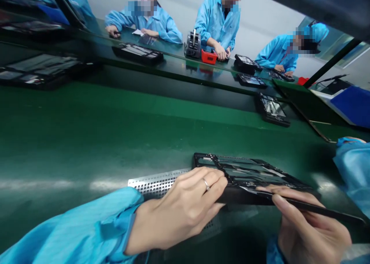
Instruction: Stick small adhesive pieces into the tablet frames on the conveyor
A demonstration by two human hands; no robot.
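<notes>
A black tray holding several dark, glassy flat pieces lies tilted in front of me. My left hand has its fingers bent together over the tray's near left corner, with the thumb lower down; the fingertips are partly hidden. Under and beside that hand is a pale sheet covered with rows of small black squares. Between the fingers and thumb of my right hand is a pair of black tweezers, its silvery tip pointing left along the tray's near edge.
Beyond the green table, more black trays stand on a dark raised strip. Several people in blue work coats sit opposite, near a red bin and a tape dispenser. Another person's blue sleeve is close on the right.
</notes>
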